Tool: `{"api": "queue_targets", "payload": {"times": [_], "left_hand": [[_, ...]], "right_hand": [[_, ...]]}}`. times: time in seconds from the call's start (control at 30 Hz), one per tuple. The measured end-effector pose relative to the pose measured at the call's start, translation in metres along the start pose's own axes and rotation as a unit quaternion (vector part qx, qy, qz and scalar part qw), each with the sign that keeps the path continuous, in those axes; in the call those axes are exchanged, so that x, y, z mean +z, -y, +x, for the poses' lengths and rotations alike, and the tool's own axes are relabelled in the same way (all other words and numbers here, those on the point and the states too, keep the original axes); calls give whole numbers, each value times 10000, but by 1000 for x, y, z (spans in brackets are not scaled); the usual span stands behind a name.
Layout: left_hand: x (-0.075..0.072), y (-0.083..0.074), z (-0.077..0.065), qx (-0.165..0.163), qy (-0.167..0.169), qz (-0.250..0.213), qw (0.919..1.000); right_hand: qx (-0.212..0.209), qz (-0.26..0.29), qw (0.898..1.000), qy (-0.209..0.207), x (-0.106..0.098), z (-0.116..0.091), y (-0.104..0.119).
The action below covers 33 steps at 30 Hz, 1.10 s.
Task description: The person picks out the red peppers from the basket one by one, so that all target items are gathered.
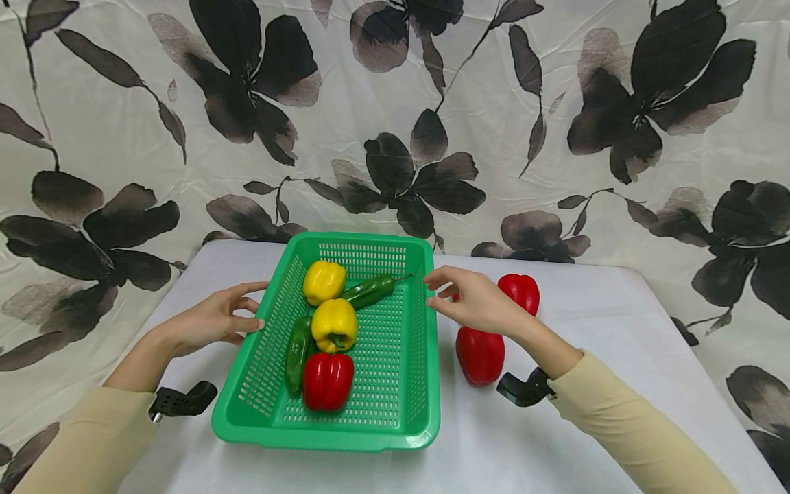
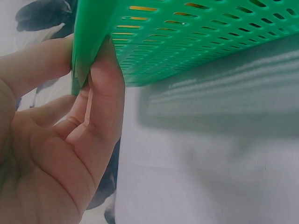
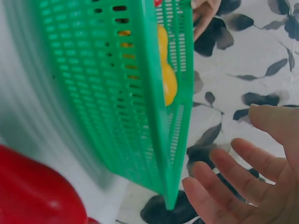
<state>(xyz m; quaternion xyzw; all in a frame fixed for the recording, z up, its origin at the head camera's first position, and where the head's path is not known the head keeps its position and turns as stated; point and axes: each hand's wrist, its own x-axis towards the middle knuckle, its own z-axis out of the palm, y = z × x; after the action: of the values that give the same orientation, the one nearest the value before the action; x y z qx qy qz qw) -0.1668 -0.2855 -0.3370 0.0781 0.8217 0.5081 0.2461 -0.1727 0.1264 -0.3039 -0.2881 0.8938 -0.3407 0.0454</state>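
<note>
A green perforated plastic basket (image 1: 333, 441) stands on the white-covered table. My left hand (image 1: 210, 319) pinches its left rim; in the left wrist view the fingers (image 2: 106, 93) wrap the rim's edge. Beside the right rim is my right hand (image 1: 478, 302), its fingers spread and relaxed, with a gap to the basket in the right wrist view. Inside lie two yellow bell peppers (image 1: 324, 283), two long green peppers (image 1: 299, 357) and one red bell pepper (image 1: 328, 381). Two more red bell peppers (image 1: 480, 355) lie outside, right of the basket, the farther one partly behind my right hand.
White cloth covers the table (image 1: 586, 329), its far edge meeting a floral curtain (image 1: 524, 137). Dark straps (image 1: 526, 387) are on both wrists, below beige sleeves.
</note>
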Motion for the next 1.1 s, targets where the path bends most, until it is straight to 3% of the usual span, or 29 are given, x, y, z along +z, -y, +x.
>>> {"api": "queue_targets", "payload": {"times": [0.23, 1.1], "left_hand": [[0, 2, 0, 9, 1, -18, 10000], [0, 0, 0, -48, -61, 91, 9999]], "right_hand": [[-63, -41, 10000, 61, 8, 6, 11], [-336, -80, 9950, 935, 37, 32, 46]]}}
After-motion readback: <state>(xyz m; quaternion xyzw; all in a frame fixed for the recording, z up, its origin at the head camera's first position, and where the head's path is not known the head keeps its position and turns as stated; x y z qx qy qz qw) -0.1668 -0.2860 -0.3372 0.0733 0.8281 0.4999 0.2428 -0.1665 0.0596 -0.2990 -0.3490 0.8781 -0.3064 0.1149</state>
